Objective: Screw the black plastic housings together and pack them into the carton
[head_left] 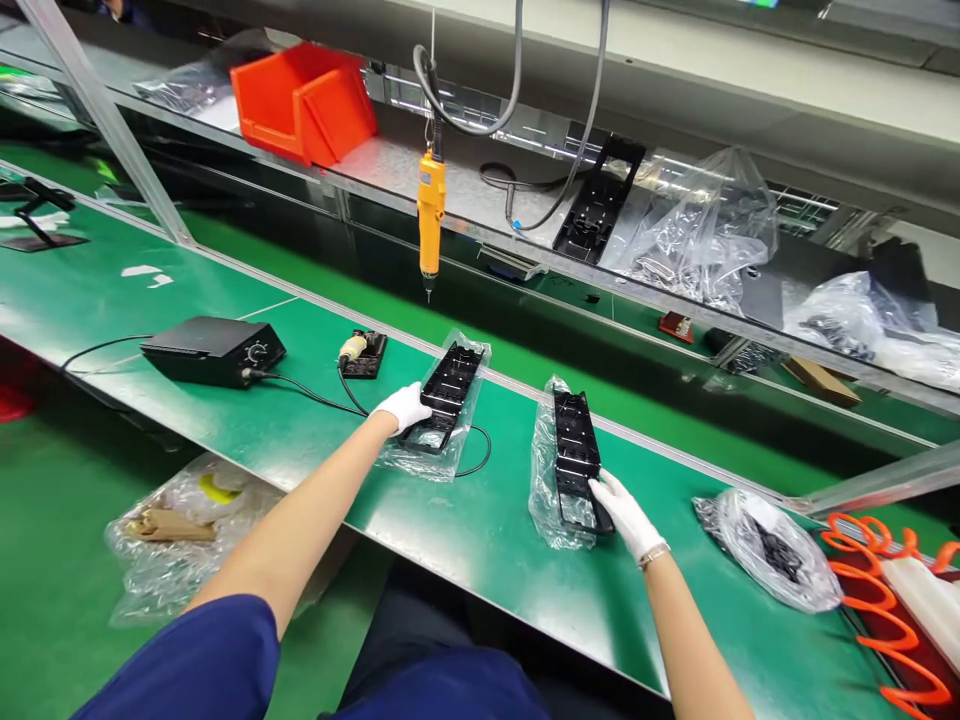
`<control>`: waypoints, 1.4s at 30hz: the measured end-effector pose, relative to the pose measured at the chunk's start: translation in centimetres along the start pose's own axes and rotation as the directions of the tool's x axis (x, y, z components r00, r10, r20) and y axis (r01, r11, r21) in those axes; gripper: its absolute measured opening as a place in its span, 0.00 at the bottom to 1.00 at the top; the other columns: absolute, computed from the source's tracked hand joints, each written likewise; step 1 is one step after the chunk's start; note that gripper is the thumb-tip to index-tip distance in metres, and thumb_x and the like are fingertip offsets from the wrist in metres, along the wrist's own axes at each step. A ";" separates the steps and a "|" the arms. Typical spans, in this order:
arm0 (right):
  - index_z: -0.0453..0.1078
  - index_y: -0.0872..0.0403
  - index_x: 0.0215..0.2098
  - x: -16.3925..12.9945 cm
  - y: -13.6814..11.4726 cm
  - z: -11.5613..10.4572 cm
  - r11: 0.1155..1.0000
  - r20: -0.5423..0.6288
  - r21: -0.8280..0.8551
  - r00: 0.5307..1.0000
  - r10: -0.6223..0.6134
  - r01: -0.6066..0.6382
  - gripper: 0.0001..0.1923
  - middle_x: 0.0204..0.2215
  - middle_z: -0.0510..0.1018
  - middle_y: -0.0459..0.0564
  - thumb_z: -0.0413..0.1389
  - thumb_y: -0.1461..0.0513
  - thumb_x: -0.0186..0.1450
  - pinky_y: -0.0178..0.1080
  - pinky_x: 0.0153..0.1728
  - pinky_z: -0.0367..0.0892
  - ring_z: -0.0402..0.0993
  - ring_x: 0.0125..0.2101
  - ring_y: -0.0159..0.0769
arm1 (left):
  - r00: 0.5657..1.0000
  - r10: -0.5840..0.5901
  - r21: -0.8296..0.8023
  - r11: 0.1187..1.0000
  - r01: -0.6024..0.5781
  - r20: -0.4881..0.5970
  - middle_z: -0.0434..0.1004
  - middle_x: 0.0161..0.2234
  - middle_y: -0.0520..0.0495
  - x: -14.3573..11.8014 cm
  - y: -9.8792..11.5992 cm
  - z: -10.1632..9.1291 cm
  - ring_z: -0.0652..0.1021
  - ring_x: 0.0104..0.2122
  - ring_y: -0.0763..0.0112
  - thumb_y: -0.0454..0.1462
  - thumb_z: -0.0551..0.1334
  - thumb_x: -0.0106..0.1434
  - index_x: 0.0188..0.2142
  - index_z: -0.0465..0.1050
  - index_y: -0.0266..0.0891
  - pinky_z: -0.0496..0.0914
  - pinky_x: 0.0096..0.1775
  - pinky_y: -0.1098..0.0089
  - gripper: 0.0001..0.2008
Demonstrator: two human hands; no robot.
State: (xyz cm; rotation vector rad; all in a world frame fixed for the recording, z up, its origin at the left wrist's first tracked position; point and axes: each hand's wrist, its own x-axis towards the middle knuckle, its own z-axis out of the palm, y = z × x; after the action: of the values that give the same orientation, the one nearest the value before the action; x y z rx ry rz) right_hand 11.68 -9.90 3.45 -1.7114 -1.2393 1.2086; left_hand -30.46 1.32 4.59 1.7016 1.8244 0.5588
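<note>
**Two gloved hands, two black trays on the green bench**

While the orange screwdriver (pixel 430 215) is hanging on its cable above the bench, the person is reaching out with both arms over the green bench top (pixel 480 530). The left hand (pixel 406 405), in a white glove, is resting against the near left edge of a black plastic tray (pixel 445 394), fingers curled together on its rim. That tray is long, ribbed and glossy, lying on a clear plastic bag (pixel 431 452), almost straight below the screwdriver's tip. The right hand (pixel 624 513), also gloved, is pressing spread fingers on the near end of a second black tray (pixel 575 455), which is sitting to the right of the screwdriver, half out of its own clear bag (pixel 546 490); whether the hand is gripping it I cannot tell. Left of the screwdriver, a black control box (pixel 214 350) is lying with its cable trailing toward the first tray. A red bin (pixel 300 100) is standing on the shelf behind, up and left of the screwdriver.
</note>
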 end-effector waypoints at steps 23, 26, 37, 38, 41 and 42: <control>0.63 0.46 0.59 -7.4 -1.0 -3.6 0.940 -0.235 -0.327 0.972 0.018 -0.096 0.41 0.57 0.69 0.45 0.47 0.36 0.53 0.51 0.64 0.59 0.69 0.55 0.45 | 0.832 -0.359 -0.593 0.804 0.045 -0.424 0.77 0.34 0.43 -4.1 -6.7 0.8 0.78 0.36 0.63 0.50 0.63 0.53 0.43 0.70 0.35 0.72 0.44 0.62 0.24; 0.65 0.51 0.58 -7.2 -2.0 -1.8 0.935 -0.127 -0.354 0.990 -0.059 0.010 0.40 0.57 0.69 0.49 0.49 0.38 0.54 0.49 0.62 0.63 0.69 0.56 0.44 | 0.873 -0.331 -0.636 0.771 0.031 -0.359 0.71 0.20 0.51 -4.6 -6.8 0.7 0.74 0.25 0.69 0.51 0.60 0.54 0.36 0.72 0.36 0.71 0.35 0.66 0.20; 0.67 0.54 0.59 -7.6 -4.4 6.6 0.818 0.507 -0.449 0.856 -0.099 0.360 0.29 0.56 0.70 0.50 0.46 0.49 0.65 0.46 0.63 0.61 0.68 0.56 0.39 | 0.875 -0.400 -0.667 0.734 0.127 -0.273 0.50 0.15 0.62 -10.2 -9.6 -9.4 0.54 0.16 0.82 0.45 0.65 0.50 0.41 0.75 0.35 0.62 0.23 0.77 0.21; 0.67 0.54 0.60 -7.7 -5.0 7.6 0.781 0.577 -0.459 0.811 -0.100 0.423 0.29 0.57 0.70 0.51 0.45 0.51 0.66 0.46 0.63 0.61 0.69 0.56 0.39 | 0.880 -0.399 -0.677 0.724 0.130 -0.258 0.51 0.15 0.62 -10.8 -9.6 -10.0 0.54 0.16 0.83 0.43 0.65 0.51 0.42 0.75 0.34 0.63 0.24 0.77 0.20; 0.65 0.56 0.61 -7.5 -7.0 9.7 0.713 0.682 -0.446 0.721 -0.120 0.541 0.28 0.57 0.69 0.53 0.44 0.54 0.67 0.45 0.61 0.62 0.69 0.54 0.39 | 0.922 -0.348 -0.737 0.666 0.117 -0.169 0.56 0.17 0.60 -13.0 -8.7 -10.7 0.59 0.17 0.83 0.40 0.62 0.56 0.49 0.71 0.34 0.65 0.28 0.75 0.21; 0.64 0.56 0.62 -7.2 -7.8 10.2 0.710 0.688 -0.434 0.713 -0.136 0.555 0.28 0.57 0.69 0.53 0.44 0.54 0.67 0.45 0.61 0.62 0.69 0.55 0.39 | 0.941 -0.314 -0.754 0.647 0.115 -0.125 0.59 0.17 0.60 -13.9 -8.1 -10.5 0.62 0.17 0.82 0.40 0.62 0.56 0.50 0.70 0.34 0.65 0.28 0.75 0.22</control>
State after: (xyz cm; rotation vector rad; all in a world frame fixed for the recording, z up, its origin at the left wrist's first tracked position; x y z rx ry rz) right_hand -1.18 -14.22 9.19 -1.3561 -2.4994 1.2128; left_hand -43.19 -12.45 8.92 0.8610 1.5812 1.2514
